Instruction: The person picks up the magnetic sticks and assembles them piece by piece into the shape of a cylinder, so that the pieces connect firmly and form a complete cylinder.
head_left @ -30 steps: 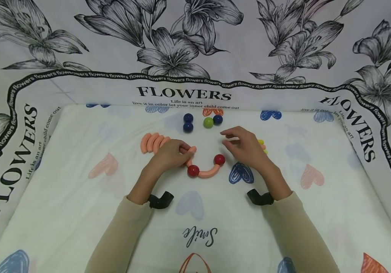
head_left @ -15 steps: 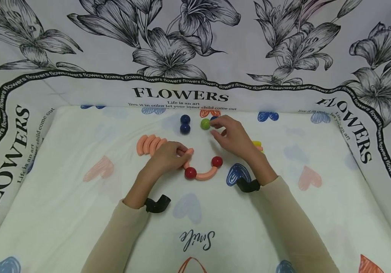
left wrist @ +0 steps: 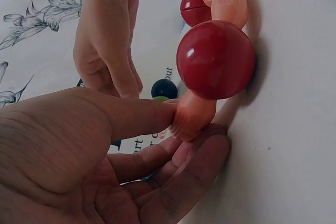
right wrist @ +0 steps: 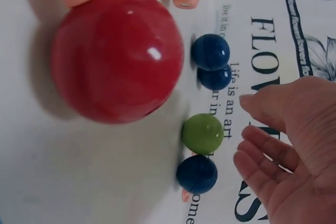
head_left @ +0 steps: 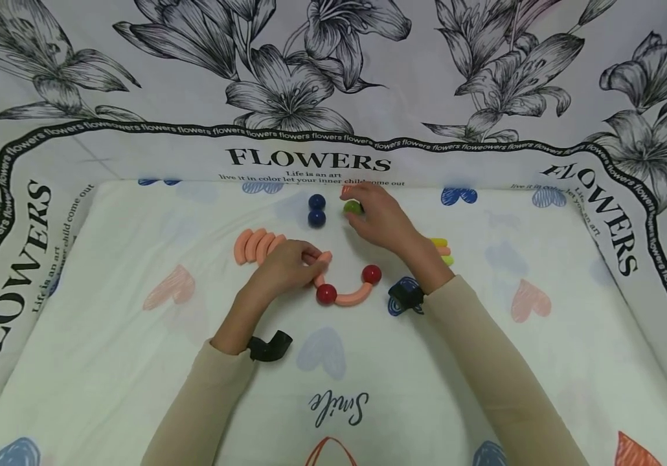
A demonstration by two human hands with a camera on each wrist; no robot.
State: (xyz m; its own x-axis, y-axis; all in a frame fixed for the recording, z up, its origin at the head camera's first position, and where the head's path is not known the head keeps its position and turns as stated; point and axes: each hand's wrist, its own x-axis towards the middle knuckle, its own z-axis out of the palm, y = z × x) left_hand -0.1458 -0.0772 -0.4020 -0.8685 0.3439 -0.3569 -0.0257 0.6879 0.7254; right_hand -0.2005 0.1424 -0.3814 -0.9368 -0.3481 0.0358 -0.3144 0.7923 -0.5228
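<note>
My left hand [head_left: 287, 264] pinches a curved orange piece [left wrist: 194, 115] between thumb and fingers. That piece joins a red ball [head_left: 326, 294], from which a second curved orange piece [head_left: 353, 298] runs to another red ball [head_left: 372, 274]. Farther back, my right hand [head_left: 383, 217] hovers by a green ball [head_left: 352, 206], thumb and fingers spread with nothing between them. A dark blue ball [right wrist: 197, 174] sits against the green one; the right hand hides it in the head view. Two more dark blue balls [head_left: 317, 210] stand together to the left.
Several loose orange curved pieces [head_left: 245, 246] lie in a row left of the left hand, partly covered by it. Yellow, orange and green pieces [head_left: 440, 243] lie beyond the right wrist. Black wrist mounts [head_left: 271, 347] stick out at both cuffs. A heart-printed white cloth [head_left: 106, 362] covers the table.
My right hand has moved left and away from me, from beside the right red ball to the green ball. My left hand keeps its pinch on the orange piece.
</note>
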